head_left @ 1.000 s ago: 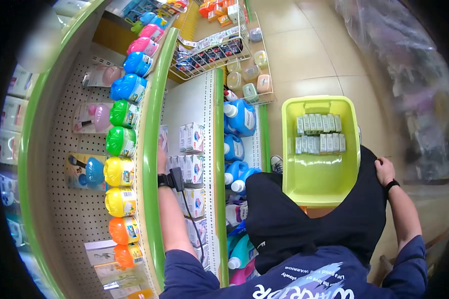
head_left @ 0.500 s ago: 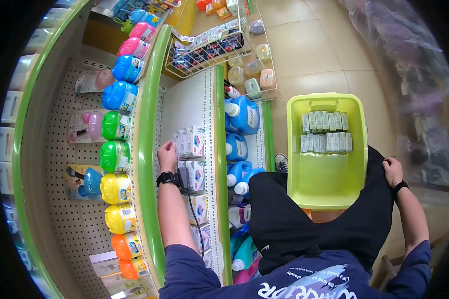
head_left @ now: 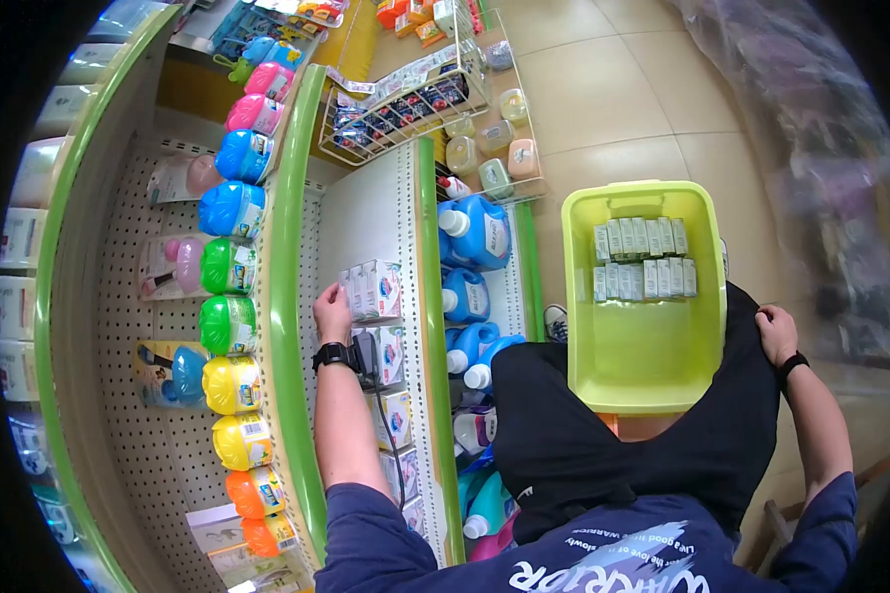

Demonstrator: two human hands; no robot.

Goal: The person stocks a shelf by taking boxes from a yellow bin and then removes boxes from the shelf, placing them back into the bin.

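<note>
On the shelf at the left, my left hand (head_left: 333, 313) has its fingers bent and close together. Its fingertips are against the near-left end of a row of small white boxes (head_left: 373, 291) with blue and red print, possibly soap boxes. More such boxes (head_left: 390, 353) lie lower along the same shelf. My right hand (head_left: 777, 332) lies on my right thigh with nothing in it. Between my legs stands a lime-green plastic tub (head_left: 645, 371) holding two rows of small pale boxes (head_left: 653, 278) at its far end.
Blue jugs (head_left: 482, 232) line the lower shelf beside my left leg. Coloured round containers (head_left: 229, 267) run along the upper shelf, behind its green edge strip (head_left: 289, 247). A wire basket (head_left: 405, 114) hangs ahead. Plastic sheeting (head_left: 811, 168) covers things at the right.
The row of white boxes at my left hand now sits more evenly together. The left hand has shifted slightly; my right hand stays on the thigh. The view has tilted a little.
</note>
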